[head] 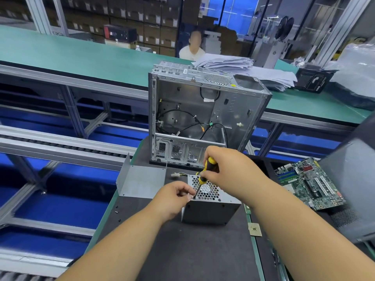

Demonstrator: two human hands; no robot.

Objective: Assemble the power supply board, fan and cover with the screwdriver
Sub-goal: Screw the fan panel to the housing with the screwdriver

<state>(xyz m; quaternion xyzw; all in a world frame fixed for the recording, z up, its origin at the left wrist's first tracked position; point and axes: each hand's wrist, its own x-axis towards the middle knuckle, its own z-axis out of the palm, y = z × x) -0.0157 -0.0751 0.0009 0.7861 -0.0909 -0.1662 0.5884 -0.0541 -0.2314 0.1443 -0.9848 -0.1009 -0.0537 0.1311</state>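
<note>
The power supply box [211,201], grey sheet metal with a honeycomb fan grille on top, sits on the dark work mat [182,250], with bare mat on its near side. The right hand [225,169] curls round the yellow-and-black screwdriver [205,175], which tilts down so its tip meets the box's near left top corner. The left hand [172,197] pinches at that tip, fingers curled. Just left of the box lies the bent metal cover [140,179]; behind it stands an open steel computer case [203,114]; to its right, a green motherboard [310,183]. Small black screws [116,212] lie near the mat's left edge.
</note>
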